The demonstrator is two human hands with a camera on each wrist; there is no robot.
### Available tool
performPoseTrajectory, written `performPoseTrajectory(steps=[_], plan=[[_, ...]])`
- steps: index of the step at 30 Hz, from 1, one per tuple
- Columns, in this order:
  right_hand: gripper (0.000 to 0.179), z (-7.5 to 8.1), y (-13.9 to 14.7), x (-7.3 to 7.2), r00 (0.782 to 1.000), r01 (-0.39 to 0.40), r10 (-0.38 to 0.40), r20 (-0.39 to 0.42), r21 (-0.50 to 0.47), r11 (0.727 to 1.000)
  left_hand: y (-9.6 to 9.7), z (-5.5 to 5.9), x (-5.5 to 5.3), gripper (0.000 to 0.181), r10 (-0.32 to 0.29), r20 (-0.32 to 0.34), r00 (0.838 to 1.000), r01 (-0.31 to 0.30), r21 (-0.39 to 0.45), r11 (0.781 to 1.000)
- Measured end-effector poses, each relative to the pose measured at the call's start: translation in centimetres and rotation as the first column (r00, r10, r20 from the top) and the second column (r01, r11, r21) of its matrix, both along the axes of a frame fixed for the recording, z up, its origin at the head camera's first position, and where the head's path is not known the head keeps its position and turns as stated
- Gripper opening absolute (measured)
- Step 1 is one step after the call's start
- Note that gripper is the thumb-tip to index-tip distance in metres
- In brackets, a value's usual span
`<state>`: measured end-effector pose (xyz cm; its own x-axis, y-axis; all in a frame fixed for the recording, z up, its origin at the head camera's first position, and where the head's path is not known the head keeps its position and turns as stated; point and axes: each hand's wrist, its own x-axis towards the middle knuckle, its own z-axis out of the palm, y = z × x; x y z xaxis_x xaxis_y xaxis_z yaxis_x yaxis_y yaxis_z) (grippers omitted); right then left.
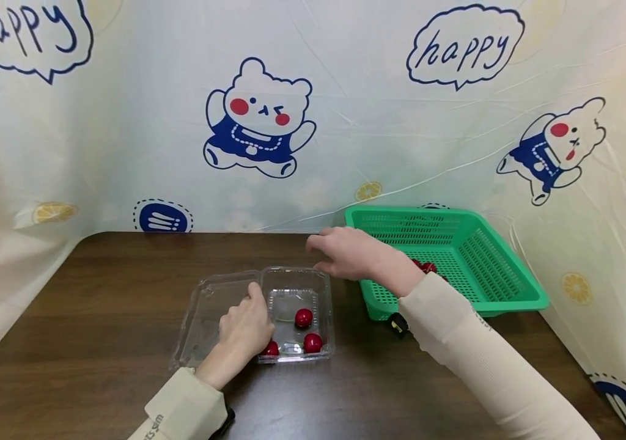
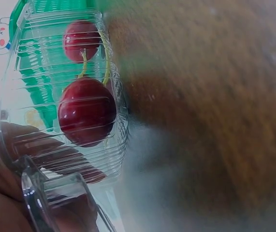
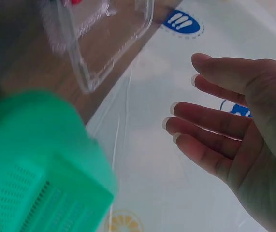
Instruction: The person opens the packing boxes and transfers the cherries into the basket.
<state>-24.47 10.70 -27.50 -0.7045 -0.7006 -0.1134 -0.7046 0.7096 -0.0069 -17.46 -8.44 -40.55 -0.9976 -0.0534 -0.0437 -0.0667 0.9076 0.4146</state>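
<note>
A clear hinged plastic box [image 1: 321,305] lies on the table with its lid [image 1: 208,305] folded out to the left. Inside sit red cherries, one near the middle [image 1: 304,318], one at the front right [image 1: 313,343] and one partly behind my left hand [image 1: 247,324]. That hand grips the box at its hinge side; through the plastic the left wrist view shows its fingers and two cherries [image 2: 86,112] with green stems. My right hand [image 1: 354,252] hovers beyond the box's back right corner, fingers loosely bent and holding nothing, as the right wrist view [image 3: 229,121] confirms.
A green plastic basket [image 1: 511,299] with several cherries [image 1: 428,267] stands at the right, partly behind my right forearm. A small black object [image 1: 398,324] shows at my right cuff. A printed sheet [image 1: 346,153] hangs behind the brown table [image 1: 98,318].
</note>
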Motion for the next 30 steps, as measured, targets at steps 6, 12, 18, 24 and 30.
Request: performPoseTrajectory(steps=[6,12,18,24,30], plan=[[0.033,-0.9,-1.1,0.6,0.999,0.001,0.0,0.042,-0.01,1.0,0.0,0.0,0.1,0.038,-0.001,-0.004,1.0,0.001,-0.001,1.0],[0.032,-2.4,-2.0,1.0,0.998,-0.029,0.028,0.061,0.01,1.0,-0.1,0.0,0.1,0.039,-0.001,0.006,1.0,0.001,-0.004,1.0],[0.033,-4.0,-2.9,1.4,0.998,-0.045,0.041,0.056,0.078,0.996,-0.1,-0.2,0.0,0.04,-0.009,-0.004,1.0,0.009,-0.008,1.0],[0.03,-5.8,-3.6,1.7,0.996,-0.066,0.056,0.076,0.135,0.989,0.0,-0.2,0.0,0.041,-0.012,-0.008,1.0,0.012,-0.014,1.0],[0.031,-7.6,-4.0,1.9,0.994,-0.072,0.057,0.098,0.168,0.983,-0.1,-0.2,0.1,0.041,-0.01,-0.011,1.0,0.01,-0.02,1.0]])
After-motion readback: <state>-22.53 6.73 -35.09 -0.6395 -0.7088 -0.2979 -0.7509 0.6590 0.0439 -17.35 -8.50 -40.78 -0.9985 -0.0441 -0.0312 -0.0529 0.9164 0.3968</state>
